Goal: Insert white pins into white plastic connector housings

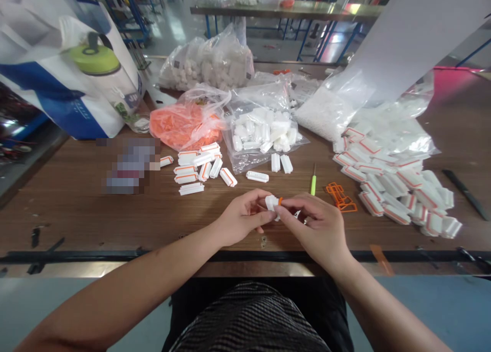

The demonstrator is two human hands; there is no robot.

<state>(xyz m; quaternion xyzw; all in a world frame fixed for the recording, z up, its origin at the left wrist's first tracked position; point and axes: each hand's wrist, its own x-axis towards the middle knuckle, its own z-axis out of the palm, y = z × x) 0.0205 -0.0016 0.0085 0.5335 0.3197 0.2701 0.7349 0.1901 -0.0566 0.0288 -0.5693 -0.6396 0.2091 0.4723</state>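
Near the table's front edge, my left hand (247,216) is closed on a small white plastic piece (271,202). My right hand (316,224) meets it from the other side, pinching a small orange part (280,201) against the white piece. My fingers hide most of both. Just beyond the right hand lie a green-handled pick with a thin metal shaft (313,184) and several thin orange frames (339,196). A single white piece (257,176) rests on the table beyond my left hand.
White pieces with orange trim lie piled at right (406,188), others at left (197,160). Behind are an open bag of white pieces (264,129), a bag of orange parts (187,124) and a bag of white granules (330,106). A bottle (105,70) stands left; a black strip (466,193) lies right.
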